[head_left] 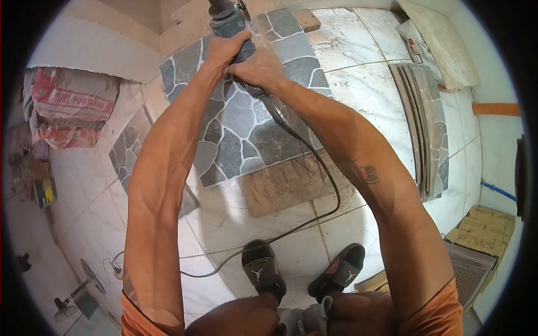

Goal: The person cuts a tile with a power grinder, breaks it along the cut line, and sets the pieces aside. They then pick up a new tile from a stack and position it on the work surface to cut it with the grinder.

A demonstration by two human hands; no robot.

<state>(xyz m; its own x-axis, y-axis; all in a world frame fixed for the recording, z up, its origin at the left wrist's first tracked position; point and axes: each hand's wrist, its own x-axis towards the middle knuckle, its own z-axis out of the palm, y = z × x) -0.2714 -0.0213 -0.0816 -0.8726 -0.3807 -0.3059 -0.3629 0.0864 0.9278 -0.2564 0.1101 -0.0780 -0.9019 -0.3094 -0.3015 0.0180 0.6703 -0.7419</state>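
Near the top of the view, my left hand [225, 49] is wrapped around the body of a dark angle grinder [228, 25]. Just behind it, my right hand [262, 68] grips the rear of the same tool, its fingers partly hidden and a little blurred. The grinder is over a grey tile with a stone pattern [238, 115], toward its far edge. Its disc cannot be made out. A black power cord [330, 176] leaves the tool's back end, loops over the tile and runs across the floor to the left. Under the tile lies a scored brown board [286, 187].
Several tiles [417, 129] lean in a stack at the right, near a cardboard box [485, 229]. Another stone-pattern tile [128, 145] lies left. Cement bags [73, 103] stand at the far left. My sandalled feet [263, 269] are on white floor tiles [358, 224], close to the cord.
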